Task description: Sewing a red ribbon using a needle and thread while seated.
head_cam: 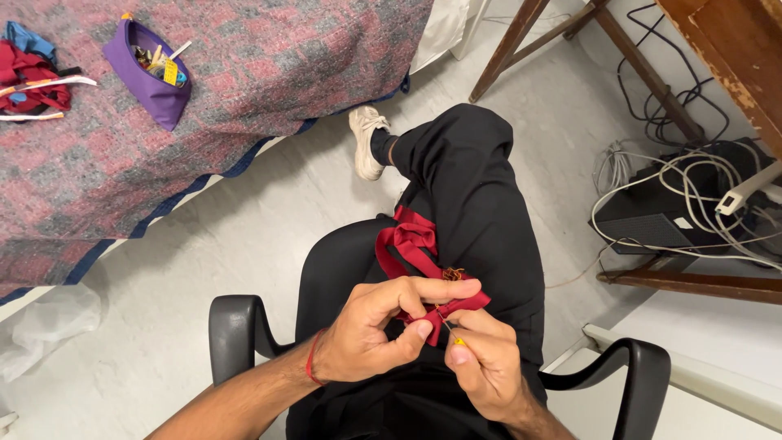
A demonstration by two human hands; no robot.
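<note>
The left hand [383, 330] pinches a dark red ribbon [415, 244] over the lap. The right hand [485, 363] has its fingers closed on a yellow-headed pin [453, 334] touching that ribbon. A purple pouch [148, 72] lies on the bed [244, 90].

Bed [269, 73] under a pink-and-grey patterned blanket [90, 195] with a blue edge, raised over pale floor [244, 236]. Just left of blanket centre, a purple pouch [151, 81], open and full of small bits. Farther left of the pouch, at the edge, a heap of red and blue cloth [28, 73].
</note>
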